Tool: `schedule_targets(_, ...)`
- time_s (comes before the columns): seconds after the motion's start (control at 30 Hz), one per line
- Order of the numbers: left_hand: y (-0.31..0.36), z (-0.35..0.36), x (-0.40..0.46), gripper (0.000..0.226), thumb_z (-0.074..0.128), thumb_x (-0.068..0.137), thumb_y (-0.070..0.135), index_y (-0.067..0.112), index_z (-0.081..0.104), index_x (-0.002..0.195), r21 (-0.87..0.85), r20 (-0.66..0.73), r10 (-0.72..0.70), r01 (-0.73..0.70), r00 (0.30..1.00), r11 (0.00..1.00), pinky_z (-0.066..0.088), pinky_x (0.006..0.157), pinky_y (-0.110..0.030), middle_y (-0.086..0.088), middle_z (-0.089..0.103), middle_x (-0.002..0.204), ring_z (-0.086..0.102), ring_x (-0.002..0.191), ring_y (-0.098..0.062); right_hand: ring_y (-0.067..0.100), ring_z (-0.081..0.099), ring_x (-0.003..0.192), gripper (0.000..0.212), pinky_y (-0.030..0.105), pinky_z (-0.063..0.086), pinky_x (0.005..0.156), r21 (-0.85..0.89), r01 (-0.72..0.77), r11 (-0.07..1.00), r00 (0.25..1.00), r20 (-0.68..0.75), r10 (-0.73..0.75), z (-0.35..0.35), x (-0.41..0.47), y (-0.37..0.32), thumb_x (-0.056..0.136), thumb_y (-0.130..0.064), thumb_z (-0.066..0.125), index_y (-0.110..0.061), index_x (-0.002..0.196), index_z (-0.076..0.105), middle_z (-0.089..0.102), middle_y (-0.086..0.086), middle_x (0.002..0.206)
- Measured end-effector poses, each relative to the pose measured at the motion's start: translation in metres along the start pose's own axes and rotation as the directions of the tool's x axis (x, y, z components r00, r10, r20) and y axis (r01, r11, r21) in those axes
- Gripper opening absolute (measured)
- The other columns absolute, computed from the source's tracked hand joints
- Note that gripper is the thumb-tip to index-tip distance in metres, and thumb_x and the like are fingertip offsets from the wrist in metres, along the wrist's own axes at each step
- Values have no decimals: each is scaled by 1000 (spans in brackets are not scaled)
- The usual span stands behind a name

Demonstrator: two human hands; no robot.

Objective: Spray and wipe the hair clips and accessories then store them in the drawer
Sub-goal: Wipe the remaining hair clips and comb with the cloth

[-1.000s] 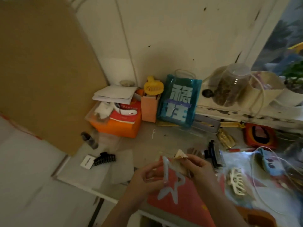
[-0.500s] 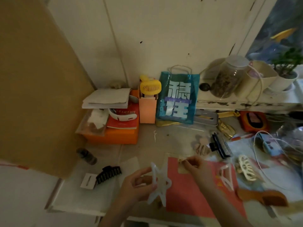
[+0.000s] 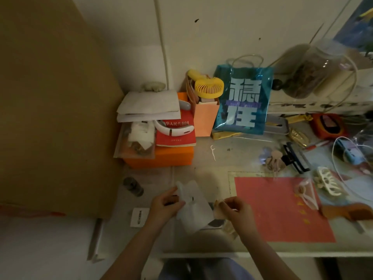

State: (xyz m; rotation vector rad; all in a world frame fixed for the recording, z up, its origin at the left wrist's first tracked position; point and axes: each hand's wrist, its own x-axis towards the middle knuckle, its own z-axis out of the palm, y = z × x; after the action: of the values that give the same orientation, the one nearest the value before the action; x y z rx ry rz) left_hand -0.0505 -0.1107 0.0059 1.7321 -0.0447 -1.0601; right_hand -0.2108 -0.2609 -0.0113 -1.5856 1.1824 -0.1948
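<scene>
My left hand [image 3: 164, 207] grips a translucent white star-shaped hair clip [image 3: 194, 209], blurred, just above the desk's near left part. Just to its right, my right hand [image 3: 237, 210] pinches a small beige wipe [image 3: 219, 212], close to the clip. A small dark spray bottle [image 3: 133, 186] lies on the desk, left of my hands. More accessories lie at the right: a beige clip [image 3: 274, 161], a black rectangular clip [image 3: 295, 160], a cream claw clip [image 3: 327, 179], a pink clip [image 3: 304, 191] and a brown comb [image 3: 347, 211]. No drawer is in view.
A red mat [image 3: 282, 215] covers the desk's right part. At the back stand an orange box [image 3: 161, 158] stacked with papers, a yellow fan [image 3: 210, 85], a blue bag [image 3: 242, 102] and a jar [image 3: 310, 71]. A cardboard panel [image 3: 50, 108] walls the left. A white card [image 3: 139, 217] lies near my left wrist.
Both hands have shifted left, off the red mat, carrying the star clip and the wipe. The black claw clip beside the white card is now hidden behind my left hand and the clip.
</scene>
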Motion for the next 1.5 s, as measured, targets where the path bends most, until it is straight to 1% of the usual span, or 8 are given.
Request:
schedule_targets(0.3, 18, 7, 89, 51, 73, 77, 5, 15, 58, 124, 211, 116, 18, -42, 993, 976, 53, 88, -36, -6, 63, 107, 60, 99, -20, 17, 65, 64, 10, 30, 51, 58, 33, -51, 998, 995, -85, 53, 3, -2, -9, 80, -8, 70, -14, 72, 67, 68, 1, 66)
schedule_targets(0.47, 21, 7, 125, 44, 70, 80, 4, 12, 60, 122, 289, 225, 44, -110, 973, 951, 51, 87, -33, -9, 63, 116, 60, 105, -23, 9, 64, 58, 9, 22, 51, 55, 46, -72, 996, 991, -113, 76, 3, -3, -2, 78, -7, 72, -10, 71, 67, 68, 4, 64)
schedule_targets(0.93, -5, -3, 128, 33, 67, 85, 11, 9, 64, 118, 391, 84, 36, -66, 996, 918, 45, 85, -23, -11, 65, 117, 59, 100, -17, 21, 62, 64, 9, 30, 48, 59, 132, -109, 985, 984, -127, 126, 11, -1, -2, 79, -5, 70, -11, 74, 68, 69, 5, 68)
schedule_targets(1.13, -8, -5, 121, 34, 64, 87, 14, 9, 62, 120, 429, 83, 74, -103, 994, 897, 46, 88, -23, -11, 64, 120, 60, 104, -19, 7, 61, 56, 8, 23, 47, 52, 158, -85, 984, 985, -132, 107, 11, -5, -7, 80, -5, 69, -11, 75, 68, 68, 2, 65)
schedule_targets(1.27, 4, -4, 110, 37, 58, 91, 23, 17, 54, 128, 571, 76, 210, -215, 975, 792, 46, 95, -33, -2, 60, 122, 55, 113, -20, 19, 64, 65, 7, 32, 50, 60, 174, -77, 982, 984, -147, 104, 7, -14, -4, 79, -4, 69, -10, 75, 68, 69, 5, 68)
schedule_targets(1.37, 23, 5, 103, 29, 56, 91, 26, 21, 54, 120, 638, 152, 347, -360, 925, 681, 48, 95, -37, 5, 57, 116, 54, 110, -14, 27, 65, 71, 4, 39, 51, 66, 210, -89, 974, 981, -150, 122, 1, -22, -3, 80, -5, 69, -7, 77, 68, 70, 11, 72)
schedule_targets(1.43, 33, 14, 98, 22, 55, 90, 32, 21, 55, 109, 641, 192, 348, -386, 918, 663, 51, 91, -42, 0, 60, 112, 58, 105, -19, 25, 65, 69, 3, 37, 51, 64, 252, -92, 963, 978, -161, 135, -6, -28, -2, 80, -5, 69, -7, 77, 69, 70, 10, 72)
schedule_targets(1.5, 40, 29, 93, 31, 55, 90, 33, 23, 52, 119, 674, 228, 355, -410, 907, 615, 51, 91, -43, -3, 58, 120, 57, 108, -19, 20, 63, 64, 4, 30, 48, 59, 278, -82, 957, 976, -174, 134, -17, -33, 0, 80, -4, 69, -7, 76, 69, 70, 7, 68)
